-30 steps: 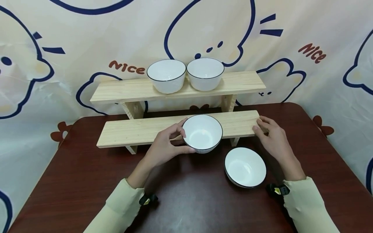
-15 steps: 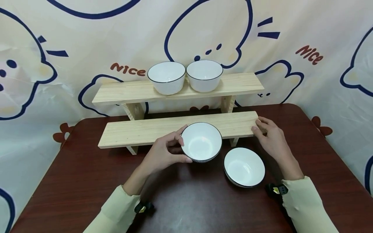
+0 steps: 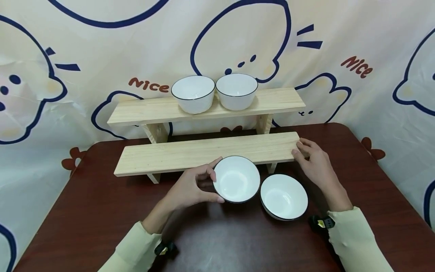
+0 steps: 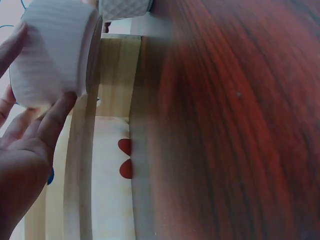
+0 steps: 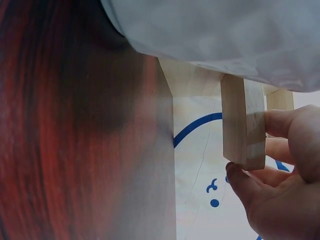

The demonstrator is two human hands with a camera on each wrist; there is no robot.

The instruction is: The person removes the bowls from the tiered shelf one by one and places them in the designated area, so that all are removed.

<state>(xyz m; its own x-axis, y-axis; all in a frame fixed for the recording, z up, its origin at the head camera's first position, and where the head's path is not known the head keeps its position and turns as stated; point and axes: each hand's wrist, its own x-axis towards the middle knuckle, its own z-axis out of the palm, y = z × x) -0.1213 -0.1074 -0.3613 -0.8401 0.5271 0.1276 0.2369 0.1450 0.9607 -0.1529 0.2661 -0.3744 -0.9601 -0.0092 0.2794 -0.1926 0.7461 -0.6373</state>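
My left hand (image 3: 193,187) grips a white bowl (image 3: 236,179) with a dark rim by its left side, thumb in front and fingers behind. In the left wrist view the held bowl (image 4: 55,50) is up off the dark table, beside the shelf's edge. My right hand (image 3: 316,162) pinches the right end of the lower wooden shelf board (image 3: 204,151); the right wrist view shows fingers and thumb around the board end (image 5: 244,125). Another white bowl (image 3: 284,197) stands on the table, just right of the held one and in front of the shelf.
Two more white bowls, a left one (image 3: 193,94) and a right one (image 3: 236,91), sit side by side on the upper shelf board (image 3: 136,110). The dark wooden table (image 3: 85,211) reaches back to a printed cloth backdrop (image 3: 136,49).
My left hand has brought the held bowl down and toward me, from over the lower board to its front edge. My right hand stays at the board's end.
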